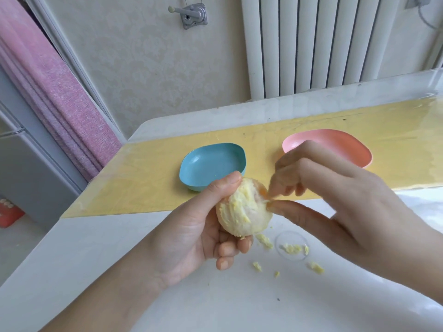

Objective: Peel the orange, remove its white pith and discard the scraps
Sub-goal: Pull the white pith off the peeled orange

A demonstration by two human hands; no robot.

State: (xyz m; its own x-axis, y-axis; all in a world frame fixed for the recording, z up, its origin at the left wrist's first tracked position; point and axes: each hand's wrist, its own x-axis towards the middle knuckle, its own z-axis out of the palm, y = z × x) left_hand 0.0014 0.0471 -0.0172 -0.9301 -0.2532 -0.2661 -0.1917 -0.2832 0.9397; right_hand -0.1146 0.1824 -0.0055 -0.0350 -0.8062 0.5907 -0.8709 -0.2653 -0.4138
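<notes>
The left hand holds the orange above the near part of the white bench, thumb curled over the top and fingers wrapped round underneath. The fruit is peeled and mostly coated in pale yellow pith, with a small patch of orange flesh showing at its upper right. The right hand, slightly blurred, meets the fruit from the right. Its thumb and forefinger pinch a thin strand that is joined to the fruit's side, and the other fingers are bent above it. Farther back, a yellow mat runs across the bench and carries two shallow dishes, well apart from each other. The blue dish, just behind the left thumb, holds only a tiny yellow fleck on its floor. The pink dish to its right is partly hidden by the right hand, and the part of its inside that shows is plain pink. Loose scraps of pith lie scattered on the bare bench below and to the right of the fruit, not in either dish. Several of them sit inside a faint clear ring on the surface, though what that ring is cannot be told. A white radiator stands behind the bench and a pink curtain hangs at the left.
</notes>
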